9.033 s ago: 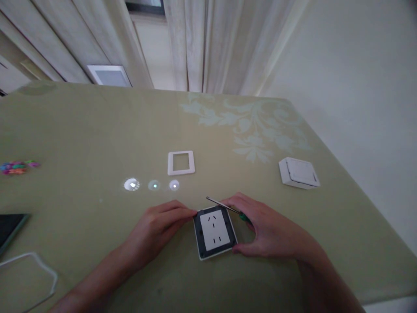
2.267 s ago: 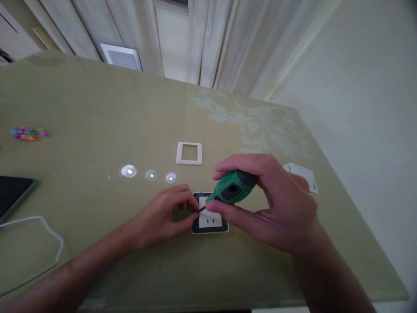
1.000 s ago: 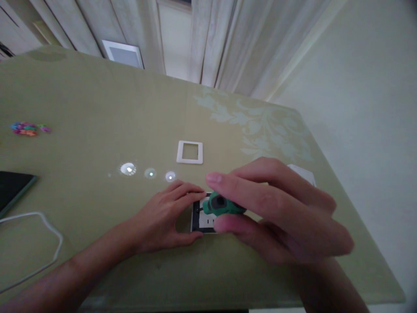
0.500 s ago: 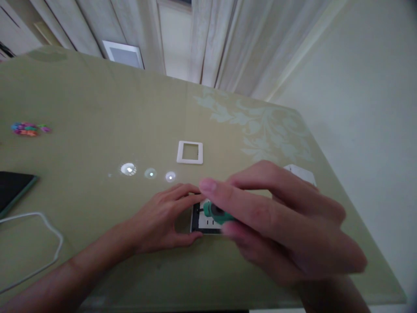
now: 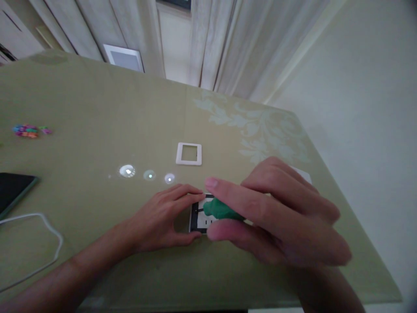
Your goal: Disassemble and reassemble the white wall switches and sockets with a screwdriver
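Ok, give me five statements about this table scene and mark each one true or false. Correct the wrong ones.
1. The left hand has its thumb and fingers at the edges of the socket. True.
2. The screwdriver has its tip at the socket's dark border. True.
3. The left hand holds the screwdriver. False: the right hand holds it.
4. The white frame and the white cord lie on the table. True.
5. The white frame touches the socket. False: they lie apart, with table showing between them.
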`<state>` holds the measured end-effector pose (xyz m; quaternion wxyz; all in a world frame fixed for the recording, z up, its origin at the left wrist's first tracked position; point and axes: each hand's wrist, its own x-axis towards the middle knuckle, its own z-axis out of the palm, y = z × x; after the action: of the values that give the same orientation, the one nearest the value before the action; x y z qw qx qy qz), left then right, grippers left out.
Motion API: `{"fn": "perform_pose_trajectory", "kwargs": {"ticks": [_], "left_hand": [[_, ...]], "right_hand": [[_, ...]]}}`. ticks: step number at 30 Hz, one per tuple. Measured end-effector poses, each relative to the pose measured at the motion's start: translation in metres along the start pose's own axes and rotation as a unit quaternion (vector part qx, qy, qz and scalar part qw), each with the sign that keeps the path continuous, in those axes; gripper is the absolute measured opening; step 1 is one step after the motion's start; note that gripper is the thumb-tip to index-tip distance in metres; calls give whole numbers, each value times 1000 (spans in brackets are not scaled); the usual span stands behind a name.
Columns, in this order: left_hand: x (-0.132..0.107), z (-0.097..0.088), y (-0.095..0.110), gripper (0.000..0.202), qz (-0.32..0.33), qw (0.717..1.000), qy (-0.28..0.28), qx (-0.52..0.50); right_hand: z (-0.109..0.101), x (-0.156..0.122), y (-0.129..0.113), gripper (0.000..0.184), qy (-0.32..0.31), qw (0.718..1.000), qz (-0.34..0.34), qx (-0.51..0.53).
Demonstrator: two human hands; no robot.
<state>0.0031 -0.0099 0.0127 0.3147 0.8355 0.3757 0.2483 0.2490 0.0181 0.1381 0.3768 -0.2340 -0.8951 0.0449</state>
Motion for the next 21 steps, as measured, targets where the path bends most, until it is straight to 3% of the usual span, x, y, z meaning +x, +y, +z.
{"fn": "perform_pose_trajectory", "kwargs": {"ticks": [5, 9, 13, 17, 21], "left_hand": [[-2, 2, -2, 63, 12, 999, -3, 37], [0, 1, -3, 62, 3, 1000, 4, 22], [2, 0, -6, 58, 13, 999, 0, 33], [4, -2, -7, 59, 6, 999, -2, 44], [7, -4, -8, 55, 12, 999, -2, 39]], "right_hand": [[0, 3, 2, 33, -16, 1000, -7, 3], [2, 4, 1, 28, 6, 999, -18, -31], [4, 3, 0, 38, -56, 998, 0, 17], [7, 3, 1, 36, -5, 999, -15, -40], [12, 6, -2, 38, -62, 997, 40, -2]]}}
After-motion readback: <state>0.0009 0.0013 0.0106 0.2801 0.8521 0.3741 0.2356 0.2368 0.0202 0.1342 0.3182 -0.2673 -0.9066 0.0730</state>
